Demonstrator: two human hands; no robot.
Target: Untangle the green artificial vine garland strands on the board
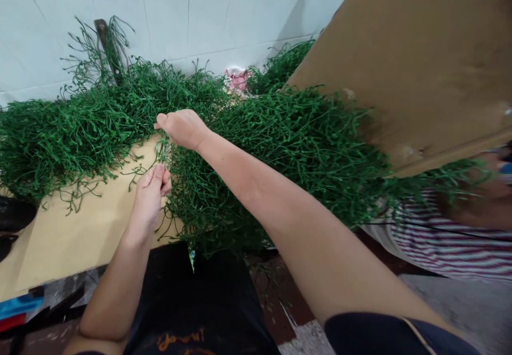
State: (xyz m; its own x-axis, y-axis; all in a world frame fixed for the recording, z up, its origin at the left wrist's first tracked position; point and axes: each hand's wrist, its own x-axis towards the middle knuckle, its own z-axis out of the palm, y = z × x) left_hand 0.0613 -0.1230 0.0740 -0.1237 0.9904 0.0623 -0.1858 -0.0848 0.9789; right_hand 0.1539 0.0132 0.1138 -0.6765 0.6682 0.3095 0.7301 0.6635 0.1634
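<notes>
My left hand point(154, 184) is closed, thumb pressed on the fingers, round the lower end of a small green sprig point(162, 149) that looks like artificial plant stems. Just above it, my right hand point(182, 126) is closed at the sprig's upper end; its fingertips are partly hidden. To the left lies a long heap of thin green stems point(72, 136) with small knobbed tips. Another thick pile of green stems point(288, 141) spreads under and beyond my right forearm. Beneath my hands is a tan board point(88, 232) with a few loose stems on it.
A large brown board point(424, 61) slants over the right side. A dark upright bar point(107, 50) stands against the white tiled wall point(240, 13), near a pink and white cloth point(238, 79). At right sits a person in a striped shirt point(448, 243). Dark objects point(14, 213) lie at the left edge.
</notes>
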